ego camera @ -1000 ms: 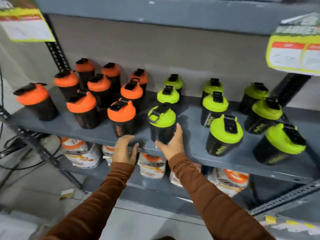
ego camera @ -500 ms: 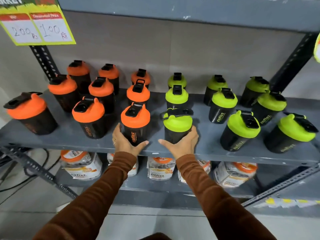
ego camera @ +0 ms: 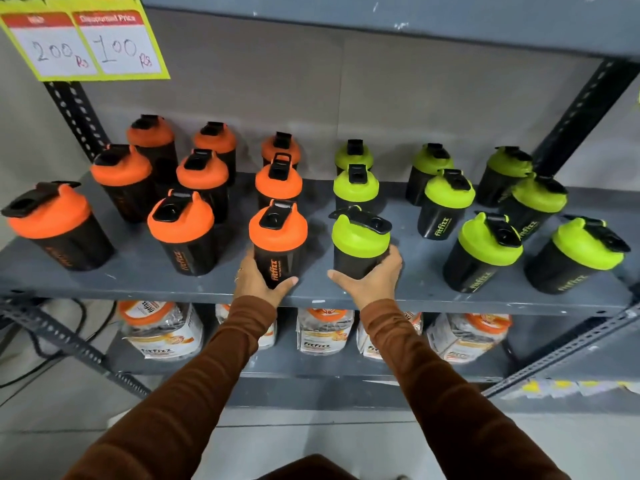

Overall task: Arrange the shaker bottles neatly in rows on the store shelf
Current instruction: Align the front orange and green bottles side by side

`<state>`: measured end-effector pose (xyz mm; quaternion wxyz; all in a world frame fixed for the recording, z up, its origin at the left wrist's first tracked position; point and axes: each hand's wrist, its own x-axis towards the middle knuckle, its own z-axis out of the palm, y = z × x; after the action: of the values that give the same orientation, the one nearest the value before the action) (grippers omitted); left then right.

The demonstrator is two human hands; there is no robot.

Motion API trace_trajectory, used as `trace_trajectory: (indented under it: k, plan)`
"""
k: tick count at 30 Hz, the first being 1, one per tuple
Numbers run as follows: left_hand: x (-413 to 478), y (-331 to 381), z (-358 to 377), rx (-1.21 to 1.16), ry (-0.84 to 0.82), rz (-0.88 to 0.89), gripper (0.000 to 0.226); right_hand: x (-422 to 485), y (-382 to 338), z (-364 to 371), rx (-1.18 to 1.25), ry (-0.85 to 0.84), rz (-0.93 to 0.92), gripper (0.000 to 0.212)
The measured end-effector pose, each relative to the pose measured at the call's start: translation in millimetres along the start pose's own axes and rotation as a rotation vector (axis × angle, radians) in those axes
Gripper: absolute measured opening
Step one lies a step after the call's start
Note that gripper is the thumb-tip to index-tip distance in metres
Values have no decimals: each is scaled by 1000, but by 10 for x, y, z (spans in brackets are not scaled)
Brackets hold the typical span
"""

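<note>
Wrapping fingers (ego camera: 393, 258): green-lidded shaker bottle (ego camera: 360, 242) between.

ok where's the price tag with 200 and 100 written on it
In the head view, the price tag hangs at the top left, from the shelf above, over the black upright post and behind the orange-lidded bottles.

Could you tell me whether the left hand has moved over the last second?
Yes. The left hand has moved from the shelf's front edge back onto the shelf, and now cups the front orange-lidded bottle.
</note>
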<state>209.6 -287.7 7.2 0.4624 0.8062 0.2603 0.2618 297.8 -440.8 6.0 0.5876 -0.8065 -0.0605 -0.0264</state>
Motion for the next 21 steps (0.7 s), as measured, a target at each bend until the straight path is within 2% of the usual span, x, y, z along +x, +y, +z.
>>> trace_trajectory:
  k: [6,14,21]
  plan:
    - [20,-39,11,20,-20,-51,87,5,18,-133,141,-192,55,109]
    - [-6,8,-13,25,-27,-74,86,-49,25,-44,-3,14,43,117]
    - [-15,13,-20,33,-38,-76,84,-24,19,-168,40,-115,76,106]
